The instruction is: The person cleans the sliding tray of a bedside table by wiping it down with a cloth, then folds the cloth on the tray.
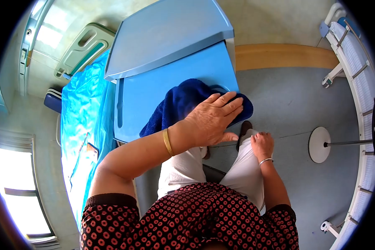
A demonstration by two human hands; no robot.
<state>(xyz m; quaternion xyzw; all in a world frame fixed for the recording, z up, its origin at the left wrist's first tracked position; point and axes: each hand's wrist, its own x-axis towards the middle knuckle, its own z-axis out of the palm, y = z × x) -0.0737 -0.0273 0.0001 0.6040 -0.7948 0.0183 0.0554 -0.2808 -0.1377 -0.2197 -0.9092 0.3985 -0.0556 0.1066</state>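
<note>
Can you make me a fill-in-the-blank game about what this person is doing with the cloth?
1. The left hand presses flat on a dark ____ cloth.
2. The cloth lies on a light blue ____.
3. The right hand rests on the person's own ____.
4. The left wrist wears a ____ bangle.

Missing words: blue; cabinet; leg; gold

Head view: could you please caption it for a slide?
Left hand presses dark blue terry cloth on light blue cabinet front; right hand rests on thigh.
</note>
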